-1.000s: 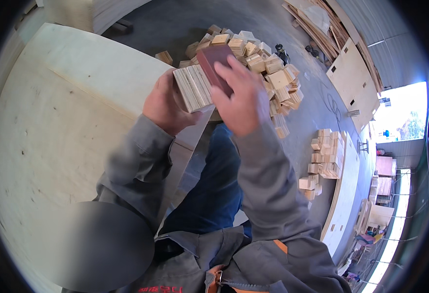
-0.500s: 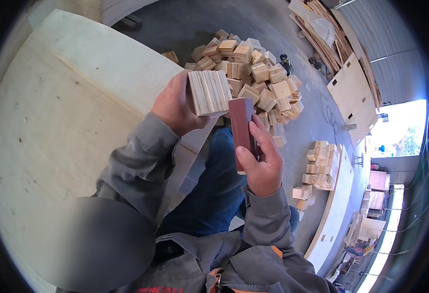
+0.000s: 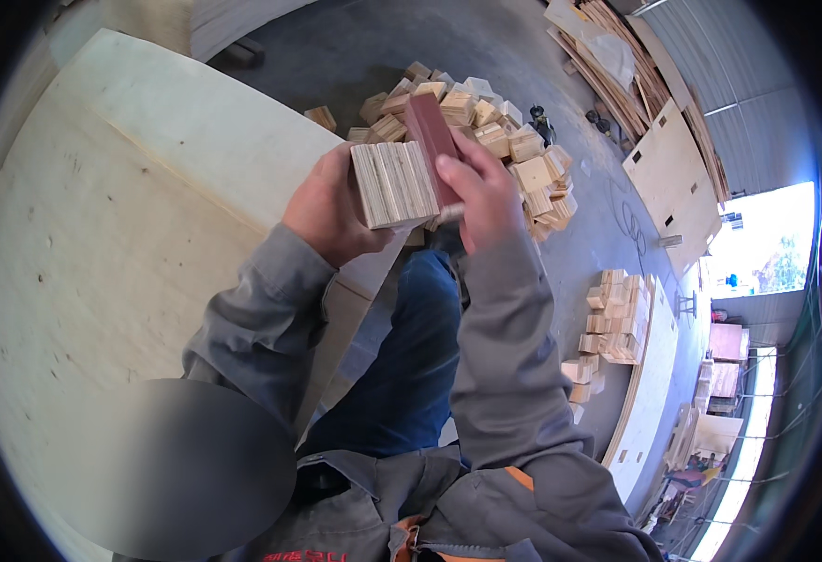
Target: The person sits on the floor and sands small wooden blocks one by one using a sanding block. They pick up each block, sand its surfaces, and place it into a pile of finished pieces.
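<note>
My left hand [image 3: 325,208] is closed round a plywood block [image 3: 394,185], its striped layered face turned up toward me. In my right hand [image 3: 488,197] is a long sanding block [image 3: 432,140] with a dark red face, gripped along its side with the thumb on top. The sanding block lies along the right edge of the plywood block and seems to touch it. Both hands are raised in front of my bent leg [image 3: 406,347].
To my left spreads a large pale plywood panel [image 3: 130,244]. A heap of loose wood blocks [image 3: 542,175] lies on the floor beyond my hands. Stacked blocks [image 3: 617,318] stand at the right beside long boards [image 3: 637,412]. Leaning sheets [image 3: 678,178] line the far right wall.
My right hand has moved up and away from my body, carrying the sanding block along the plywood block's right side. The left hand has stayed nearly still, the block only slightly turned.
</note>
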Demonstrator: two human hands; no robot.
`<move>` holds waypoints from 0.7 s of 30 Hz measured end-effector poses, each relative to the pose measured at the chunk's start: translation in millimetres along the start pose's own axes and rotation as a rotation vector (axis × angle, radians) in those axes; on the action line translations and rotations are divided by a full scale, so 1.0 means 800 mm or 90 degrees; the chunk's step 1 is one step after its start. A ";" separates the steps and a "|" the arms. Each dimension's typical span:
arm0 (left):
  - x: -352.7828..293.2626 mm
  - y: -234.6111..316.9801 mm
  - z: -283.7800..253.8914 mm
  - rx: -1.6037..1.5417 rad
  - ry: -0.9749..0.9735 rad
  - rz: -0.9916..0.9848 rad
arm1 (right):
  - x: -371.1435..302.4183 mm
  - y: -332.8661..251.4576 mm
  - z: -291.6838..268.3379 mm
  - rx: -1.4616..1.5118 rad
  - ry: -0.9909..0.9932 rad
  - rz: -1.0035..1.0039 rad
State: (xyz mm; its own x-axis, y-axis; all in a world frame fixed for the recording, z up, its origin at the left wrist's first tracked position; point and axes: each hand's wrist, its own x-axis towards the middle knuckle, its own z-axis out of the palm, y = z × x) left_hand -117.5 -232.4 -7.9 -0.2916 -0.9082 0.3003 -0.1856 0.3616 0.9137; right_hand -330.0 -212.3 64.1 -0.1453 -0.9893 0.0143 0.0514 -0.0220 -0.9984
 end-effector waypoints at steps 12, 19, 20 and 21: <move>-0.002 0.006 -0.007 0.025 -0.020 -0.018 | -0.106 0.012 -0.026 -0.008 0.061 0.044; 0.003 0.005 0.001 -0.013 -0.013 -0.003 | 0.037 -0.011 -0.001 -0.244 -0.018 -0.049; 0.002 0.004 0.002 -0.015 -0.011 -0.005 | 0.030 -0.012 0.003 -0.330 -0.004 -0.093; 0.004 0.004 0.004 -0.003 -0.007 0.012 | 0.021 -0.013 0.004 -0.417 0.011 -0.137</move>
State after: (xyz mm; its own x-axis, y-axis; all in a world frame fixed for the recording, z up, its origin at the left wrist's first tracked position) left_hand -121.6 -233.3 -5.2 -0.3046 -0.8992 0.3140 -0.1756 0.3770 0.9094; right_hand -330.0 -228.8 74.8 -0.1015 -0.9700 0.2208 -0.5867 -0.1209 -0.8007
